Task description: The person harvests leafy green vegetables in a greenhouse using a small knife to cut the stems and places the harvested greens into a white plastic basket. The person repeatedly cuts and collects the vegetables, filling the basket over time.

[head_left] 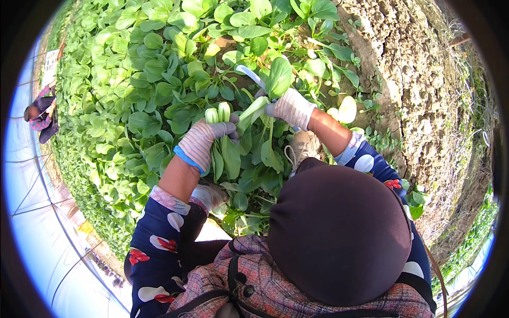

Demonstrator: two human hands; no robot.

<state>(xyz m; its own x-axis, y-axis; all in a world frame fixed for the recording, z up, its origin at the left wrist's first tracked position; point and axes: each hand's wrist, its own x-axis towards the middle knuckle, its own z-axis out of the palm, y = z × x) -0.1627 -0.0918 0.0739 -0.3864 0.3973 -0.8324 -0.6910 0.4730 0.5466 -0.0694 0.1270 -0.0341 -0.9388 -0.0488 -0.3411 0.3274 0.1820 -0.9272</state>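
Observation:
My left hand (208, 137), in a striped work glove with a blue band at the wrist, is closed around cut leafy greens with pale stems (217, 113); their stem ends point up and their leaves hang down. To its right, my right hand (288, 106), also gloved, holds another leafy green plant (254, 110) by its pale base. A pale, slender tool (250, 75), perhaps a knife, sticks out beyond the right fingers; its grip is hidden. Both hands are a little apart above the growing greens.
Dense rows of leafy greens (147, 79) stretch ahead and left. Dry, cracked soil (413, 79) lies right. My shoes (304, 147) stand among the plants. Another person (43, 113) crouches at the far left beside a white crate (50, 65), near plastic sheeting on a frame (35, 206).

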